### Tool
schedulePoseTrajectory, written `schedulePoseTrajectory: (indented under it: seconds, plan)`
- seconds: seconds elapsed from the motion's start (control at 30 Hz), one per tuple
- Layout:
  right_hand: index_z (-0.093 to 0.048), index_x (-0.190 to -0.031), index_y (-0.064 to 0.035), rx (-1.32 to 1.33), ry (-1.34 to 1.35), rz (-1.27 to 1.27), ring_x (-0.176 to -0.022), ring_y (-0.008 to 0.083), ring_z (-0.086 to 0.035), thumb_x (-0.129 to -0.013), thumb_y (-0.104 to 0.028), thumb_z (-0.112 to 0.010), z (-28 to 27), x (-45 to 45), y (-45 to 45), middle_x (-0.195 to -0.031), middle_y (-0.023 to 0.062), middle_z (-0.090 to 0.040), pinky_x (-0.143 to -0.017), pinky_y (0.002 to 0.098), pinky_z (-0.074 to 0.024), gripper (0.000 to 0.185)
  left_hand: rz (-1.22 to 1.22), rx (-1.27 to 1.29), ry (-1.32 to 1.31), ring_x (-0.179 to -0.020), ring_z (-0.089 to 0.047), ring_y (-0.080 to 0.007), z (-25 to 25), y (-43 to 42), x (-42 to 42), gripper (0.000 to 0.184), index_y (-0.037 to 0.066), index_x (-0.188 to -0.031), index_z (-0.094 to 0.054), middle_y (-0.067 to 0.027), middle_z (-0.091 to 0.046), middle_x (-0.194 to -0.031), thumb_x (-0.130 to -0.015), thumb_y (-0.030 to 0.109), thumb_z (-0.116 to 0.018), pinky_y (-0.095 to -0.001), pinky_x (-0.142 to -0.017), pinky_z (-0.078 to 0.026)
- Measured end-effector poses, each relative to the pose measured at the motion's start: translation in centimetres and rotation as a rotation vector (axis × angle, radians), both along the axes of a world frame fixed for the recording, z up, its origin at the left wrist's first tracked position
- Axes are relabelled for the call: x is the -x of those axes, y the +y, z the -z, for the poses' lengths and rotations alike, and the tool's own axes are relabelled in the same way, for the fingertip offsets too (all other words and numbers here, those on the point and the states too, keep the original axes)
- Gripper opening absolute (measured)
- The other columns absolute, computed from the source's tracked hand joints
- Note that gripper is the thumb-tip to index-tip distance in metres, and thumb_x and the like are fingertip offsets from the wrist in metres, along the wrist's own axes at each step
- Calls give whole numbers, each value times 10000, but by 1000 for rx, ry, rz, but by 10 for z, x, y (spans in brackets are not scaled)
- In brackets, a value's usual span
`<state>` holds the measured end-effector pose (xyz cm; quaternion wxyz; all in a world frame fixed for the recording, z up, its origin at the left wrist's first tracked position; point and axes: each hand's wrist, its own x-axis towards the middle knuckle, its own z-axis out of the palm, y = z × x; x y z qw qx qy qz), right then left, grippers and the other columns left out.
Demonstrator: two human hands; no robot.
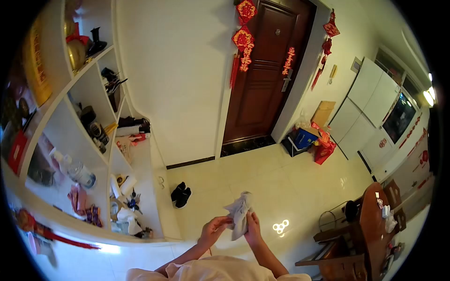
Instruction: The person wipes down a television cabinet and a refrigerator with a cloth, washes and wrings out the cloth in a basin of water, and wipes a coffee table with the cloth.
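**Soft grey cloth (241, 215) up above a shiny floor (206, 182)**

A person holds the cloth in the air, out in front of a pale top (220, 269). The left hand (215, 229) has its fingers pinched shut on the left edge. The right hand (253, 228) has its fingers closed around the right side. The cloth is small in the view, so it is hard to tell how tight the 2 hands squeeze or what kind of cloth it is.

It is all bunched up, with a loose bit on top and a tail that hangs down between the hands. It looks light and floppy. It should bend any way it is pushed, and it likely won't break or slip much. A good place to hold it is by its edges, 1 on each side, so it can be spread flat.

The floor is smooth pale tile, and lamp light (280, 227) shines on it in rings. 2 black shoes (181, 195) sit next to a low white cupboard (171, 225) on the left. Above that, a white shelf (70, 83) is full of odds and ends, with a clear bottle (80, 172) in it. A dark red door (262, 93) is at the back. A red bag (324, 153) stands near it. On the right is a brown table (369, 213) with wooden chairs (347, 269).
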<state>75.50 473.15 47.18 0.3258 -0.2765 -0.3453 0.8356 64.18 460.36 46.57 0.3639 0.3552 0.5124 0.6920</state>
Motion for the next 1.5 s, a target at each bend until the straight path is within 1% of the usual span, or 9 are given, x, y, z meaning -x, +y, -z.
schedulePoseTrajectory:
  seconds: [0.2,0.43,0.6,0.9,1.03,1.23,1.33,1.43,1.5]
  plan:
    - [-508,-1114,-45,-243,-76,4,-837,100,-561,-920,-151,-501,-26,49,25,-967,33,-595,-721,254,-472,221,-27,46,-17,-1187,-449,-168,-13,22,64,453,70,-1322,-370,-84,-444,-1318,-901,86,-537,-298,-943,-406]
    - [-440,-1251,-38,-860,-370,-289,-941,144,-517,-820,-146,-654,-32,76,29,-1069,75,-537,-806,260,-425,494,19,131,-822,-1165,-439,-209,8,58,77,538,72,-1367,-276,-102,-402,-1317,-934,306,-492,-354,-949,-390]
    - [-421,-1302,-79,-759,-159,-209,-1173,233,-465,-856,-154,-615,-9,73,80,-1271,84,-465,-934,353,-423,492,-39,114,-394,-1155,-458,-242,-10,96,88,502,82,-1338,-328,-107,-463,-1249,-935,339,-482,-397,-968,-382]
    - [-328,-1334,-7,-540,-160,-192,-1228,217,-399,-822,-189,-667,38,34,221,-1322,106,-413,-1021,365,-341,640,355,315,-586,-1175,-454,-216,-19,239,82,452,37,-1338,-343,-98,-471,-1270,-966,280,-421,-363,-985,-380]
    - [-446,-1253,-7,-434,-156,-206,-1111,153,-469,-825,-137,-662,22,-22,302,-1183,62,-530,-967,319,-376,497,546,363,-574,-1187,-435,-194,-18,335,49,451,35,-1350,-327,-93,-456,-1293,-972,269,-405,-352,-985,-375]
    - [-574,-1040,-15,-723,-439,191,-813,71,-538,-822,-66,-641,-12,-113,413,-892,13,-618,-723,237,-457,233,610,348,71,-939,-500,-97,-13,484,-4,316,-3,-1161,-532,-31,-579,-1001,-969,228,-431,-258,-837,-403]
    - [-570,-987,-25,-571,-540,227,-752,61,-510,-806,-27,-620,-52,-152,453,-810,12,-585,-663,236,-449,187,655,321,214,-854,-488,-72,-22,549,-34,286,-25,-1045,-577,-7,-575,-894,-960,218,-453,-237,-799,-396]
    - [-572,-909,-30,-773,-597,410,-714,59,-479,-787,16,-598,-42,-181,507,-746,-15,-516,-648,211,-412,133,730,330,221,-896,-506,-103,-4,614,-56,344,-9,-1134,-537,-9,-573,-999,-963,277,-452,-238,-802,-403]
    - [-579,-892,-29,-575,-522,477,-736,48,-490,-825,-5,-566,-4,-202,549,-782,-37,-547,-665,206,-415,72,699,462,63,-901,-528,-115,-1,661,-76,346,2,-1109,-551,-14,-583,-1020,-957,300,-463,-252,-805,-418]
